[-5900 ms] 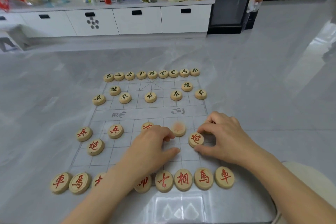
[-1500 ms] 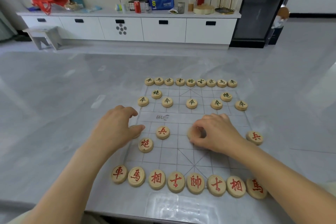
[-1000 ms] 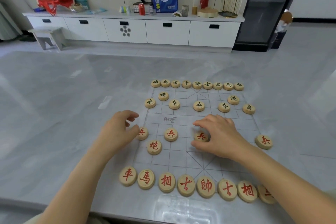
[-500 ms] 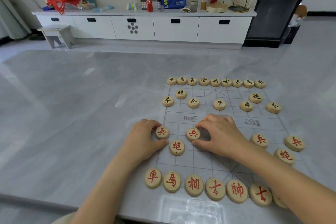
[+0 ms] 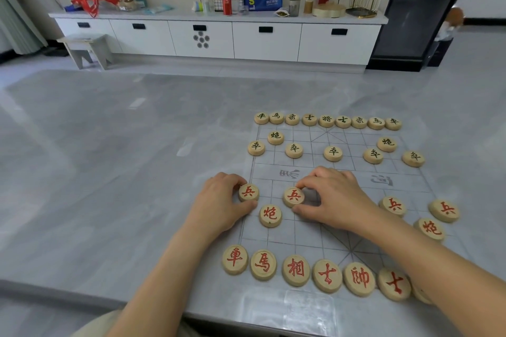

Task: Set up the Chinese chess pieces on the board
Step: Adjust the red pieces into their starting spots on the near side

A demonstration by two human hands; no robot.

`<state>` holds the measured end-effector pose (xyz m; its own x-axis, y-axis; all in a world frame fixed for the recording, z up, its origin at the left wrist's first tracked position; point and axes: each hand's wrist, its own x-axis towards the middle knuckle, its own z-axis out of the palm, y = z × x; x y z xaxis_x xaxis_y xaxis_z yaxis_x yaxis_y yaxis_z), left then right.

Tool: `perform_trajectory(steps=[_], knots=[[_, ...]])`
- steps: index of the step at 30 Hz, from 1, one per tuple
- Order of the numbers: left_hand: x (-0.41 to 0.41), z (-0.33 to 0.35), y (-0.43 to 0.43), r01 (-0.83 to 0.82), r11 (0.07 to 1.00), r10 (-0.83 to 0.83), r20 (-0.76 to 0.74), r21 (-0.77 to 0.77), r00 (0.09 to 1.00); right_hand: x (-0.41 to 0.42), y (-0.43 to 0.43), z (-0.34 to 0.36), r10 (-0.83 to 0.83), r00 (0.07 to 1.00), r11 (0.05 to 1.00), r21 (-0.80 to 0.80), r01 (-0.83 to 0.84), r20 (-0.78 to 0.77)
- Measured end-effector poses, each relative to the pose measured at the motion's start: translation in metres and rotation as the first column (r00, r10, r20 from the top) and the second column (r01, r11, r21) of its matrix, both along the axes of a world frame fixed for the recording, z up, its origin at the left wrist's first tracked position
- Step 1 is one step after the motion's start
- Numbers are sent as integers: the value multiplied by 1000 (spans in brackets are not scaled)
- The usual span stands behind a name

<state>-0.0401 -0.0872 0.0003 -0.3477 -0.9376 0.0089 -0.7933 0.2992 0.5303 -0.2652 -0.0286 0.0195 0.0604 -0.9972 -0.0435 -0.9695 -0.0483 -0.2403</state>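
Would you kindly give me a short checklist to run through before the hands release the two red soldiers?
1. Left hand pinches the leftmost red soldier, on the board edge line: ok.
2. Right hand pinches the third-file red soldier, on a crossing: ok.
3. Centre red soldier, its spot hidden under the right hand: cannot tell.
4. Red back row, right end covered by the right forearm: cannot tell.
5. Black pieces, all sixteen placed: ok.

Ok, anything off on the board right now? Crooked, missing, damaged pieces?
Nothing stands out: black back row and red back row look tidy. Left hand pinches the edge red soldier, right hand the next soldier. The right hand and forearm hide the centre point and the row's right end.
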Motion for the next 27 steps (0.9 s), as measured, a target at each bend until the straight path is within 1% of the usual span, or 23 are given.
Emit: perform_trajectory(steps=[2, 4, 7, 10, 12, 17, 20, 22, 24, 27], knots=[[0, 0, -1, -2, 1000, 2, 4, 5, 1000, 1, 2, 1, -2, 1000, 1000, 4, 2, 9], [0, -1, -1, -3, 1000, 3, 9, 4, 1000, 5, 6, 3, -1, 999, 999, -37, 3, 51], [-1, -2, -2, -5, 1000, 5, 7, -2, 1000, 20, 11, 7, 86, 992, 993, -89, -77, 95], [-1, -2, -2, -7, 1000, 7, 3, -7, 1000, 36, 13, 10, 200, 980, 974, -109, -197, 20], [-2, -2, -2, -9, 1000, 9, -6, -11, 1000, 41, 13, 8, 216, 976, 968, -125, -215, -11], [-1, -2, -2, -14, 1000, 14, -12, -13, 1000, 46, 11, 3, 182, 983, 973, -142, -181, -8], [-2, 0, -1, -7, 1000, 7, 5, -15, 1000, 37, 15, 6, 161, 987, 981, -113, -161, -9], [-3, 1, 1, -5, 1000, 5, 14, -9, 1000, 18, 21, 9, 97, 995, 991, -91, -94, 29], [-5, 4, 6, -14, 1000, 14, 8, -18, 1000, -10, 27, 10, -7, 999, 997, -75, 11, 47], [-9, 11, 10, -35, 993, 32, -22, -114, 999, -47, 37, 13, -147, 989, 988, -53, 146, -15]])
